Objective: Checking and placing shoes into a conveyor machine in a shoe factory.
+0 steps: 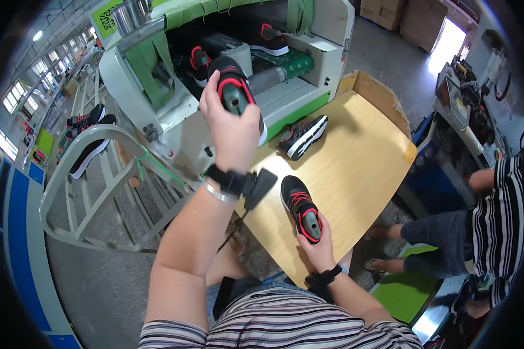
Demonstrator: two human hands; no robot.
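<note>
Person in striped shirt (498, 224) seen at right, bright-green surface (404, 294) partly shadowed nearby. Brown cardboard boxes (410, 20) set near bright doorway (448, 45), upper right. Pale tubular rack (106, 132) placed at left. Blue panelling (23, 224) seen beyond. Lit lamp (38, 35) mounted overhead, windows (16, 92) lined below.

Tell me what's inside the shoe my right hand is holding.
A green form with a dark hole sits in the opening of the black shoe. Toward the toe, the upper and red laces hide the inside.

Doorway (447, 47) glaring; fisheye edges dark, bent.
</note>
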